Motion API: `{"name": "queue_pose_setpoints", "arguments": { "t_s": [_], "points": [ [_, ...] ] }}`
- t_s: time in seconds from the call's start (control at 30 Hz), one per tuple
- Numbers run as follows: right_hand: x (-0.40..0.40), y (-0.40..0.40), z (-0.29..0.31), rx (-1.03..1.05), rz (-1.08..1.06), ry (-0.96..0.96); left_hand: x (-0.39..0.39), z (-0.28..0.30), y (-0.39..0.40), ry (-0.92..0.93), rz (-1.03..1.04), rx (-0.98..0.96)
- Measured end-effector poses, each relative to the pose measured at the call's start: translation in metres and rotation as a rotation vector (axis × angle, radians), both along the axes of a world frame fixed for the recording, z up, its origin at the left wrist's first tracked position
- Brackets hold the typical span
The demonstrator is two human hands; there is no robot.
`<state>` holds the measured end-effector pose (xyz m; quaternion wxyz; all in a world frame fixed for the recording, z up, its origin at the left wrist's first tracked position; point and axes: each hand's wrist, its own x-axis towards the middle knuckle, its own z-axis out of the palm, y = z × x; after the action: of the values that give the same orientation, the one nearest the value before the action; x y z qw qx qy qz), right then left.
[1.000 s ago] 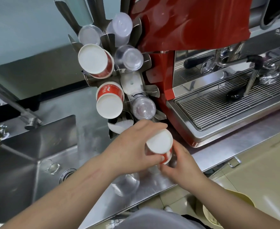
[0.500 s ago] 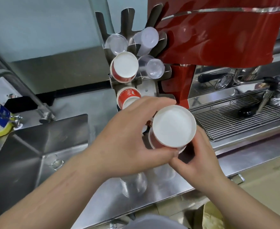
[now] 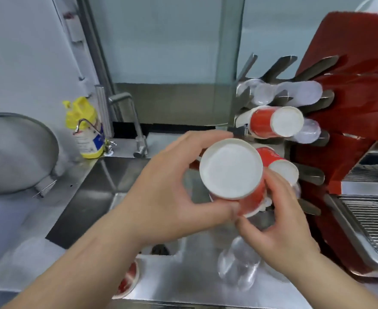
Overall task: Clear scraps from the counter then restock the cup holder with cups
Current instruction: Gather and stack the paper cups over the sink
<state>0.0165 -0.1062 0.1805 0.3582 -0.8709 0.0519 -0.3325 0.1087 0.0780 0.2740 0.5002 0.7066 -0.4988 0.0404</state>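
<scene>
Since half a second before, the red paper cup (image 3: 231, 169) had come up nearer the camera, and the view had swung left to take in a yellow bottle (image 3: 86, 128) beside the tap (image 3: 130, 121). The left hand (image 3: 168, 195) curled round the cup's white base, fingers above, thumb below. The right hand (image 3: 279, 230) gripped its red side from beneath. The cup was held above the bench (image 3: 183, 275), just left of the cup holder (image 3: 295, 103). A clear cup (image 3: 237, 266) lay on the bench below.
</scene>
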Motion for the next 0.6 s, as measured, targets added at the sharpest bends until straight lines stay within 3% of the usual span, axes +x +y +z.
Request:
{"name": "queue_pose_setpoints", "arguments": {
  "t_s": [0.27,0.6],
  "points": [
    [0.059,0.086,-0.01,-0.02,0.21,0.112,0.025,-0.019,0.102,0.113,0.192,-0.012],
    [0.09,0.186,-0.06,0.012,0.397,0.263,0.042,-0.06,0.195,0.23,0.359,0.121]
  ]
}}
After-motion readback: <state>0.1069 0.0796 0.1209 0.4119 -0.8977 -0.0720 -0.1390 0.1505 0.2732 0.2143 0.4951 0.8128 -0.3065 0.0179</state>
